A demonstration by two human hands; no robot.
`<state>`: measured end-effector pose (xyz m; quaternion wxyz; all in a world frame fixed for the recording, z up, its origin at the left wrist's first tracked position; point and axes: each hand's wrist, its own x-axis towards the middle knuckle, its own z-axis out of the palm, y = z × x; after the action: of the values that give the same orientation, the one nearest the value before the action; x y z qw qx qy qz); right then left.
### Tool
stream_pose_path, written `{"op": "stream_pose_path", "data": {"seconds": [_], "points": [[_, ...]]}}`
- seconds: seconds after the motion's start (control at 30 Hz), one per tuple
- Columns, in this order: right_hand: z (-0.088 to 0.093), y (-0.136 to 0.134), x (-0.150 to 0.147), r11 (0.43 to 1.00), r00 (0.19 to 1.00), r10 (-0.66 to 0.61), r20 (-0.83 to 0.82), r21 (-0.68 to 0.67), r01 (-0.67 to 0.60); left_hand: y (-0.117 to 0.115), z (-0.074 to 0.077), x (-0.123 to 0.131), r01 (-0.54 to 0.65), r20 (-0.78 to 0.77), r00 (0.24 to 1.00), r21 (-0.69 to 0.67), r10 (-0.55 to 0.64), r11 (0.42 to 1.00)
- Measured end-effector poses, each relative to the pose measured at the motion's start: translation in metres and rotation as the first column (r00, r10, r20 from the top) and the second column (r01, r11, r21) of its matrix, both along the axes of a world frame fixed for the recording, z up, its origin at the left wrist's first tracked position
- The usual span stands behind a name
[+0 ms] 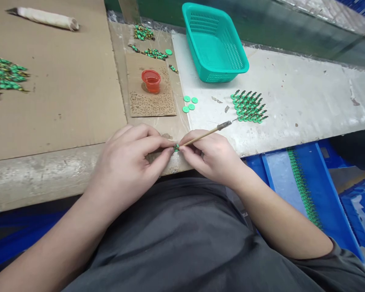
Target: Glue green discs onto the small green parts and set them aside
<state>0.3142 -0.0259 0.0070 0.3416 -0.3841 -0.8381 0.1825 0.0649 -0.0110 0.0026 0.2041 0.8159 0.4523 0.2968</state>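
Close to the table's front edge, my left hand (134,156) pinches a tiny green and dark piece (177,148) between thumb and forefinger. My right hand (208,154) is closed, its thumb and forefinger at the same piece. It also holds a thin wooden-handled needle tool (205,136), whose metal tip points away to the right. Fingertips partly hide the small piece, so its exact shape cannot be made out. Several green round discs (189,104) with small holes lie just beyond my right hand. Further right, dark twisted pieces stand upright on green discs in a tight group (249,107).
A red cup (151,81) of liquid stands on spotted cardboard (152,106). Behind are small green-and-black pieces (155,54) and a teal basket (215,44). More pieces (6,75) and a wrapped, pointed tool (44,18) lie left. A blue tray (325,182) sits below right.
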Motion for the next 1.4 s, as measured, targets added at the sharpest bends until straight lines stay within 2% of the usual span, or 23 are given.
{"op": "stream_pose_path", "data": {"seconds": [0.17,0.33,0.5,0.77,0.97,1.03,1.13,1.27,1.4], "points": [[0.0,0.0,0.001,1.0,0.999,-0.011,0.037,-0.027,0.012,-0.001,-0.001,-0.001,0.017,0.004,1.0,0.027,-0.017,0.999],[0.001,0.0,0.002,1.0,1.0,-0.003,0.015,-0.005,0.004,-0.001,0.0,0.0,-0.006,-0.013,1.0,0.005,0.006,1.0],[0.002,-0.001,0.001,0.999,0.997,-0.023,0.075,-0.024,0.025,0.0,-0.001,0.001,-0.019,-0.036,0.999,-0.009,0.019,1.0],[-0.002,-0.014,-0.01,0.991,0.979,-0.108,0.171,0.095,0.093,0.0,-0.004,-0.002,0.015,-0.063,0.998,0.051,-0.011,0.999],[-0.003,-0.017,-0.017,0.988,0.977,-0.136,0.163,0.091,0.122,0.002,-0.003,-0.001,0.004,-0.002,1.0,0.036,-0.004,0.999],[-0.002,-0.016,-0.015,0.989,0.98,-0.144,0.134,0.044,0.14,0.002,-0.004,-0.001,0.009,0.019,1.0,0.024,-0.01,1.0],[0.0,-0.017,-0.007,0.976,0.978,-0.21,0.0,-0.055,0.209,0.002,-0.004,-0.001,0.012,0.027,1.0,0.015,-0.013,1.0],[-0.002,-0.021,0.003,0.932,0.907,-0.357,-0.221,-0.15,0.33,0.0,-0.001,-0.004,0.023,0.04,0.999,-0.004,-0.023,1.0],[-0.008,-0.022,0.006,0.911,0.855,-0.41,-0.317,-0.18,0.371,-0.004,0.003,-0.004,0.0,0.092,0.996,-0.079,0.007,0.997]]}}
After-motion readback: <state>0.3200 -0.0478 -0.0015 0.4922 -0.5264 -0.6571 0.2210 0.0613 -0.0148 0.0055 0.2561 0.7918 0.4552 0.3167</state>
